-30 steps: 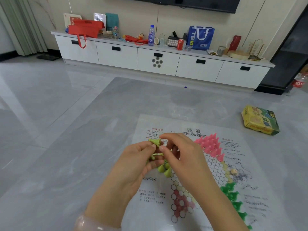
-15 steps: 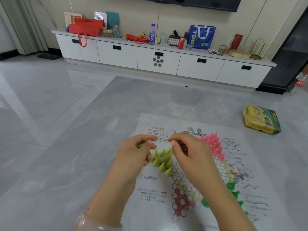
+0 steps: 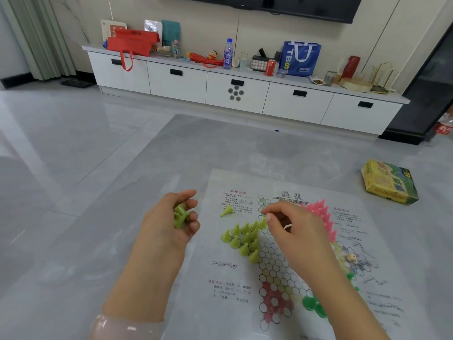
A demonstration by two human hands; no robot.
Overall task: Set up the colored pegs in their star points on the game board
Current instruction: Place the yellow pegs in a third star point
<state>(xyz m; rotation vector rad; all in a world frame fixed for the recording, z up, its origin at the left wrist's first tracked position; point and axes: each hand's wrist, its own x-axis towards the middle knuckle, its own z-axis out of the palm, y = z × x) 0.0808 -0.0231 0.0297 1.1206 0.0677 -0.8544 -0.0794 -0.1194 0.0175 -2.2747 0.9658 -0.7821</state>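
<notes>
— So, where do we stand?
— Our left hand (image 3: 171, 224) curls around spare yellow-green pegs (image 3: 180, 215); our right hand (image 3: 291, 229) pinches one upright at the cluster (image 3: 242, 238).
— Beyond?
— A toppled peg (image 3: 226, 211) lies past it, nearer our right.

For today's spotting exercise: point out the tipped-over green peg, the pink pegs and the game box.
Tipped-over green peg (image 3: 227, 211), head view, on its cone.
Pink pegs (image 3: 321, 212), head view, middle of the cluster.
Game box (image 3: 388, 180), head view, on its top face.
</notes>
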